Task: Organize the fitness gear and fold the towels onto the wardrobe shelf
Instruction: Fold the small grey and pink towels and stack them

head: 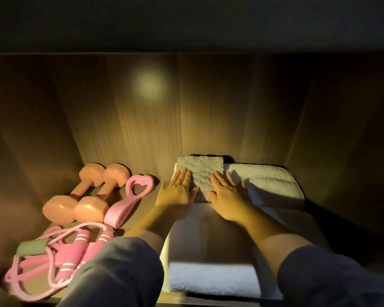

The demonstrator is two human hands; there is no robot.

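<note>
Far left front: pink skipping rope with pink foam handles [60, 260], coiled loosely near the front edge of the wooden wardrobe shelf [145, 196]. Behind it, two peach hex-ended dumbbells [75, 196], side by side and touching. Just right of them, a pink heart-shaped plastic grip trainer [129, 200].

Centre: left hand [177, 191] flat, fingers straight, resting on the left edge of the small grey ribbed folded towel [201, 173]. Right hand [227, 196] also flat and spread, on the towel's right edge. Neither hand grips anything. The grey towel sits on top of a large white folded towel [208, 278] that runs to the shelf front. To the right, a second white folded terry towel [268, 182] lies just beside the grey one.

Handling: the towels look soft, light and limp, so the folds will likely slump if lifted by one corner. Best pressed flat or taken from both side edges, palms under. The dumbbells are probably heavy and stiff, best taken at the bar.

Room: the grey towel is close to the wood-grain back panel [142, 129], so there is little push depth left. There is a shelf gap between the grip trainer and the towels. The right side beyond the towels is dark, so the wall position is hard to tell. A dark overhang shows above.
</note>
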